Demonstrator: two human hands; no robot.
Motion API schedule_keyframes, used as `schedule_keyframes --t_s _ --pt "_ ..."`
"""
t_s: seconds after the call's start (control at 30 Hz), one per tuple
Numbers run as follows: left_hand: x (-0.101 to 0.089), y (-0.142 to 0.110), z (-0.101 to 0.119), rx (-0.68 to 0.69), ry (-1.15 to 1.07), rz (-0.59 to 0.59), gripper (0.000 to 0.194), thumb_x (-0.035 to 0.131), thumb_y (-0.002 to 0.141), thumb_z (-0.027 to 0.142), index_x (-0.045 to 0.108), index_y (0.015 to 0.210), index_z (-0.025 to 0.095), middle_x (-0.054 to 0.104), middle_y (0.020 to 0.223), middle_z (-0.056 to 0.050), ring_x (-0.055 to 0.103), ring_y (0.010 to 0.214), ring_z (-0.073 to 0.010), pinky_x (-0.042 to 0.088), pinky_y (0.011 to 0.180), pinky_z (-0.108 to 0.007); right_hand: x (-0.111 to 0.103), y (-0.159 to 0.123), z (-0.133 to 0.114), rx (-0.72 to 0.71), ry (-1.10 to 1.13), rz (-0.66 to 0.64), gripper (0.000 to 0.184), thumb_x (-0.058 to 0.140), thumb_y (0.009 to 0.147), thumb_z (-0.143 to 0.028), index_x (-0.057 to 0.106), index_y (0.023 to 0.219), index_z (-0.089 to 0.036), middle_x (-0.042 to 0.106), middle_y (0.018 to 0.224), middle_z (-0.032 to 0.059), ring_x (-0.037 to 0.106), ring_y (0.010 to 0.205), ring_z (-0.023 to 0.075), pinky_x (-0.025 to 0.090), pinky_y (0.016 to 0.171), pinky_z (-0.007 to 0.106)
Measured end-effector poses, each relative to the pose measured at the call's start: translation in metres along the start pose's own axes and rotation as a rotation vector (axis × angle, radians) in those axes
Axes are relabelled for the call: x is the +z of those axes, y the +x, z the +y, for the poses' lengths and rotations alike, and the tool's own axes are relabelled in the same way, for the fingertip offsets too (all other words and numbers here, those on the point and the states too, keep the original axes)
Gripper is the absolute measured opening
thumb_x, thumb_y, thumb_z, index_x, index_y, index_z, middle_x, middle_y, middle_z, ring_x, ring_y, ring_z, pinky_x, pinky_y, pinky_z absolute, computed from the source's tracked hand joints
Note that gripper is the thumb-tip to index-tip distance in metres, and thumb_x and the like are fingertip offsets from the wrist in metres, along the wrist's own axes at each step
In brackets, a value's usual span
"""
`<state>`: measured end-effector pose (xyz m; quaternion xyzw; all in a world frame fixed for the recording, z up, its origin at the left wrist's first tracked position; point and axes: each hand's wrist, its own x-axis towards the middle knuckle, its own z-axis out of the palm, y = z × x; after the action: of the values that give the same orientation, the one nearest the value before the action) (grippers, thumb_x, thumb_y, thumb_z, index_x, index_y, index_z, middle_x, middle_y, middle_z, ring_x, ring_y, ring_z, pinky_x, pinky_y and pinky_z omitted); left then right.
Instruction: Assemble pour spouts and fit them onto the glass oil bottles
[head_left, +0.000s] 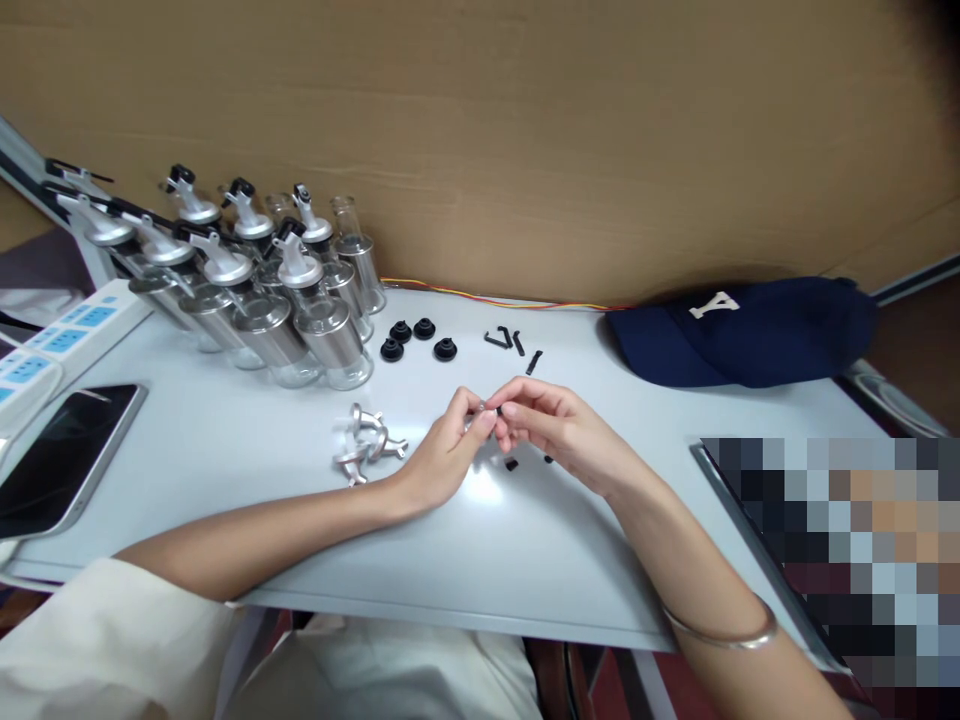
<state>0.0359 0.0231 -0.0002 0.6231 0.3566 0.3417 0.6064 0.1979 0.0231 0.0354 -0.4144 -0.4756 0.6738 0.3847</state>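
My left hand (446,455) is closed around a small silver pour spout, mostly hidden behind the fingers. The fingertips of my right hand (559,425) pinch a tiny black piece (499,410) against that spout's tip. Left of my left hand lie several loose silver pour spouts (367,445). Beyond my hands are several round black rubber stoppers (445,349) and several thin black levers (517,342). Small black bits (511,465) rest on the table just under my right hand.
Glass bottles (330,340) with metal sleeves crowd the back left, several topped with spouts. A power strip (64,340) and a phone (71,455) lie at the left. A navy cap (750,335) sits at the back right. Cardboard (525,150) walls off the table's (450,570) back.
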Motion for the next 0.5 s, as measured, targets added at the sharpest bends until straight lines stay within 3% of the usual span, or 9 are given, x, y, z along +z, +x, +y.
schedule_keyframes --t_s 0.17,0.33,0.4,0.5 --pt "-0.002 0.004 0.01 0.005 0.124 -0.019 0.014 0.033 0.094 0.036 0.032 0.092 0.022 0.058 0.094 -0.003 0.056 0.095 -0.0158 0.042 0.086 -0.032 0.007 0.001 0.001 -0.122 -0.102 0.155 0.019 0.071 0.073 -0.034 0.063 0.08 -0.018 0.061 0.067 -0.0016 0.052 0.057 0.0091 0.045 0.059 0.025" --pt "-0.01 0.004 0.026 -0.011 0.474 -0.139 0.015 0.039 0.09 0.033 0.036 0.098 0.021 0.052 0.101 -0.007 0.056 0.088 -0.018 0.046 0.079 -0.035 0.005 0.003 0.002 -0.185 -0.158 0.228 0.026 0.074 0.069 -0.039 0.062 0.077 -0.018 0.059 0.061 -0.0023 0.052 0.054 0.0102 0.044 0.056 0.026" --pt "-0.015 0.005 0.032 0.067 0.654 -0.18 0.017 0.043 0.088 0.03 0.039 0.101 0.02 0.051 0.105 -0.008 0.056 0.089 -0.0195 0.047 0.08 -0.038 0.005 0.003 0.001 -0.207 -0.159 0.257 0.027 0.074 0.069 -0.04 0.061 0.077 -0.018 0.057 0.057 -0.0031 0.052 0.053 0.0102 0.044 0.056 0.025" --pt "-0.022 0.01 0.04 0.214 0.953 -0.156 0.024 0.047 0.084 0.021 0.044 0.107 0.017 0.049 0.114 -0.012 0.051 0.107 -0.0248 0.045 0.091 -0.042 0.006 0.002 0.001 -0.248 -0.132 0.303 0.029 0.074 0.07 -0.042 0.06 0.077 -0.018 0.057 0.057 -0.0037 0.052 0.053 0.0098 0.044 0.056 0.025"
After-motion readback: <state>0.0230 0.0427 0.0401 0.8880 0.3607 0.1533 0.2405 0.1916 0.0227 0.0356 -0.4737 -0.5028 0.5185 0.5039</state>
